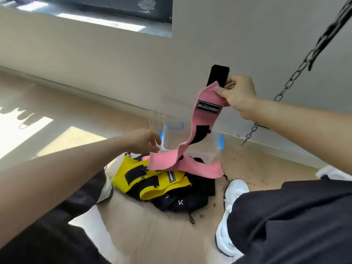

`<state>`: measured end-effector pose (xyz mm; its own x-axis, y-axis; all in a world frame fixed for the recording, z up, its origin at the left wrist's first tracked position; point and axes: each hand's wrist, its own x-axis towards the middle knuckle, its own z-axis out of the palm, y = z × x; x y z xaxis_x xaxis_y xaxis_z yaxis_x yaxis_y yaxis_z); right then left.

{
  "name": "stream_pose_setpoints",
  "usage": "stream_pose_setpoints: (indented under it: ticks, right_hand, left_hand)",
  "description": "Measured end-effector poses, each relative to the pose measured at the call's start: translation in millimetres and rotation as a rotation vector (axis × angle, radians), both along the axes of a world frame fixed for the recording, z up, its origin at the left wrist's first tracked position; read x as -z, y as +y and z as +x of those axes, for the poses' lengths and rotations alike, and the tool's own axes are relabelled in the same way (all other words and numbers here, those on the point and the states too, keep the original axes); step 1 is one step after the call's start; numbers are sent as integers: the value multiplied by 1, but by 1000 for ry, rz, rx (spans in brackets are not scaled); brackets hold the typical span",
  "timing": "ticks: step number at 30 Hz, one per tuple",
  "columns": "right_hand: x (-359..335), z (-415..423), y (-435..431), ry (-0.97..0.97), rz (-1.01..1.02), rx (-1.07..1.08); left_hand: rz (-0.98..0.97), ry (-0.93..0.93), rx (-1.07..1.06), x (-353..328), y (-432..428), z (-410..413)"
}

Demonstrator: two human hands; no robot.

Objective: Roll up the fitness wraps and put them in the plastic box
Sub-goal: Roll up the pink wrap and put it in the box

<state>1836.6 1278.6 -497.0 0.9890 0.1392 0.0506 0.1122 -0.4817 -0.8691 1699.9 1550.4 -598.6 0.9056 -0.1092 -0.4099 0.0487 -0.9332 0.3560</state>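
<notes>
My right hand (236,94) pinches the top of a pink fitness wrap (205,109) with a black velcro end and holds it up in the air. The wrap hangs down and its lower end drapes over the pile. My left hand (144,140) hovers with loosely curled fingers beside the wrap's lower part and holds nothing. A second pink wrap (202,167) lies across yellow wraps (171,180) and black wraps (182,201) on the floor. The clear plastic box (211,149) with blue clips stands open behind the pile, partly hidden by the hanging wrap.
A metal chain (297,73) hangs diagonally at the right, down to the floor. My white shoes (233,189) and dark-trousered legs flank the pile. The wall and its baseboard run just behind the box. Sunlit patches lie on the wooden floor at left.
</notes>
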Motion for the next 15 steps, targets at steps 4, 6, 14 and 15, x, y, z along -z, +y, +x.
stream_pose_setpoints:
  ticks: [4,6,14,15]
  right_hand:
    - [-6,-3,5,-16,-24,141]
    - [4,6,5,-32,7,249]
    - [30,21,9,-151,-45,318]
    - [35,23,9,-159,-75,283]
  left_hand:
    - [-124,-148,-66,6,-26,2]
    - [-130,-231,-99,19,-39,-2]
    - [-37,-441,36,112,-66,-5]
    - [11,-427,62,125,-67,-5]
